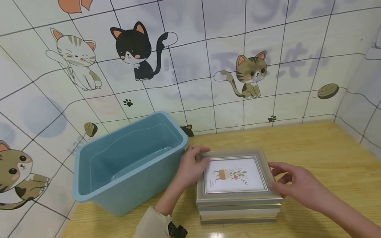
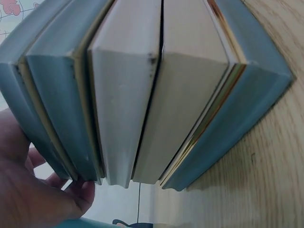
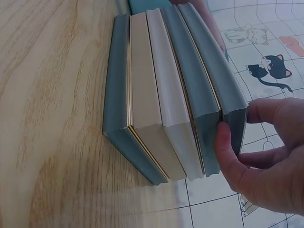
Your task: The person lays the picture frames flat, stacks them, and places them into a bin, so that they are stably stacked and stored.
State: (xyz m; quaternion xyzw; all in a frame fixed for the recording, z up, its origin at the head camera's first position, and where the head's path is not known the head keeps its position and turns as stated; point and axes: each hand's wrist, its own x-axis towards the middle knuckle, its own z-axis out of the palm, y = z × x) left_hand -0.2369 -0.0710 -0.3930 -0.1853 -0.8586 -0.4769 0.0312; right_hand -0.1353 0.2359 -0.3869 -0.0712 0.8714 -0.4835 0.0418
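Several picture frames lie stacked flat on the wooden table, with silver-grey, white and cream edges. The top picture frame is silver-grey, around a print of a potted plant under glass. At its far left corner my left hand grips the edge, thumb over the border. My right hand holds its right side. In the right wrist view, the right thumb presses at the seam between the top and second frames. The left wrist view shows the left fingers bent at the upper frames of the stack.
A blue plastic bin stands left of the stack, close to my left hand, with its inside showing no contents. Behind the table is a wall covered with cat-patterned sheeting. A black device is strapped at my left wrist.
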